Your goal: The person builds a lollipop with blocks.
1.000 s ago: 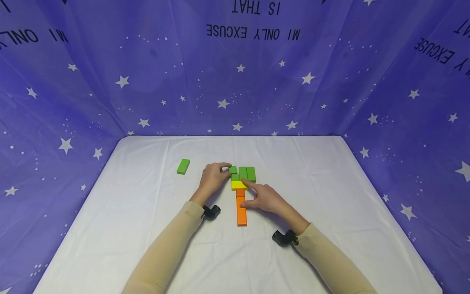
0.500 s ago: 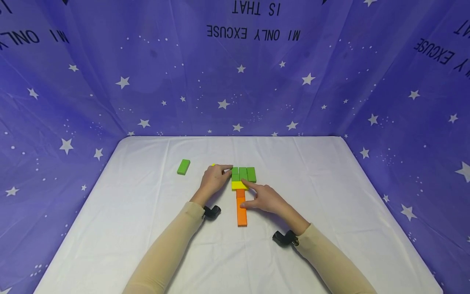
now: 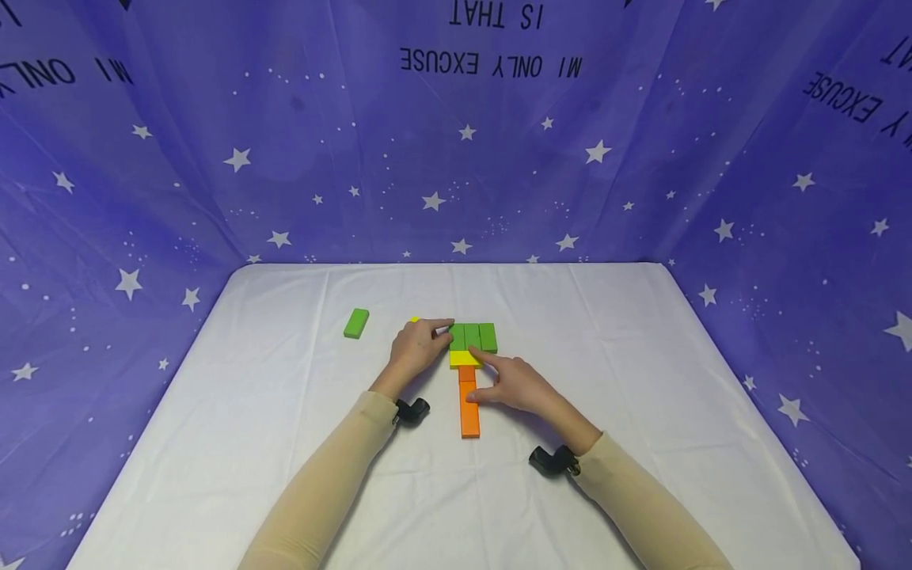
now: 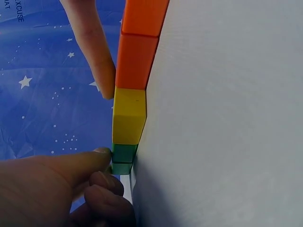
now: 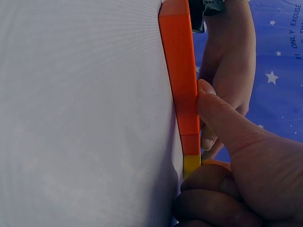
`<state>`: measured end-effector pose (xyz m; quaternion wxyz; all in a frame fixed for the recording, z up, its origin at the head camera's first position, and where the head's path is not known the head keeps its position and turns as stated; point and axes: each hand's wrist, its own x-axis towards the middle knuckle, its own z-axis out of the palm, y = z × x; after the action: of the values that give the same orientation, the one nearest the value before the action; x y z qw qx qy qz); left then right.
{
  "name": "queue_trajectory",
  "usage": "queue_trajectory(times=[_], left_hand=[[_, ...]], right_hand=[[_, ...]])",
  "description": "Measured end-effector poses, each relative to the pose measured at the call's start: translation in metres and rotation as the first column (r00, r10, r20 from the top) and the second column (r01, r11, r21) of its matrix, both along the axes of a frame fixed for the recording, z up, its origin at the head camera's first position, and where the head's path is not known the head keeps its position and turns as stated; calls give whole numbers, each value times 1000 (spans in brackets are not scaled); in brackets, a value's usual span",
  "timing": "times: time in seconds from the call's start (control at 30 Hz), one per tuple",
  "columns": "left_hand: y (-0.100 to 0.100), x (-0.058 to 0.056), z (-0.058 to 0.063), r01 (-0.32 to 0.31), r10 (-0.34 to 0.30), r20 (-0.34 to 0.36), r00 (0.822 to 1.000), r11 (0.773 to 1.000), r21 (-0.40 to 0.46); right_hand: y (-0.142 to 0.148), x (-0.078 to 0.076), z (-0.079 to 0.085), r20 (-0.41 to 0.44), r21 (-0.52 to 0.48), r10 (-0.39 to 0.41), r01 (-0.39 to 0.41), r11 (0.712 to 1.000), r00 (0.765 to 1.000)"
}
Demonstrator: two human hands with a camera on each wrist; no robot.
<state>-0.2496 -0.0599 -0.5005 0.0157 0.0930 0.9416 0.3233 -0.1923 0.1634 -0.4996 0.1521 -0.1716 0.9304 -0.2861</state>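
Note:
In the head view, flat blocks lie end to end: a long orange block (image 3: 469, 418), a short orange block (image 3: 466, 374), a yellow block (image 3: 461, 359) laid crosswise, then green blocks (image 3: 488, 337) side by side. My left hand (image 3: 413, 348) holds the small green block (image 4: 122, 168) at the far left corner, thumb at its side and index finger at its far end. A second small green block (image 4: 124, 152) sits between it and the yellow one. My right hand (image 3: 520, 384) rests its index fingertip where green meets yellow, its thumb on the long orange block.
A loose green block (image 3: 356, 323) lies to the left on the white cloth (image 3: 285, 443). Part of a yellow piece (image 3: 415, 320) shows behind my left hand. Purple star-printed curtains (image 3: 456, 158) enclose the table's back and sides.
The small green block, askew in my left fingers a second ago, now lies straight in line; the left column has closed up against the middle green block. My right hand has stayed put.

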Motion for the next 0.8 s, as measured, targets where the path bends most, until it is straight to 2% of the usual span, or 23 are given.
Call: queue_trajectory(times=[0.13, 0.3, 0.6, 0.8], left_hand=[[-1, 0, 1, 6, -6, -6, 1000, 1000, 21], [-6, 0, 9, 6, -6, -13, 1000, 998, 61], [-35, 5, 45, -43, 54, -67, 996, 987, 153], [-62, 8, 62, -15, 21, -35, 999, 985, 172]], right_hand=[[0, -1, 0, 6, 5, 5, -5, 1000, 1000], [0, -2, -1, -21, 18, 10, -9, 1000, 1000], [0, -2, -2, -14, 17, -20, 20, 1000, 1000], [-1, -1, -3, 11, 25, -31, 31, 999, 999]])
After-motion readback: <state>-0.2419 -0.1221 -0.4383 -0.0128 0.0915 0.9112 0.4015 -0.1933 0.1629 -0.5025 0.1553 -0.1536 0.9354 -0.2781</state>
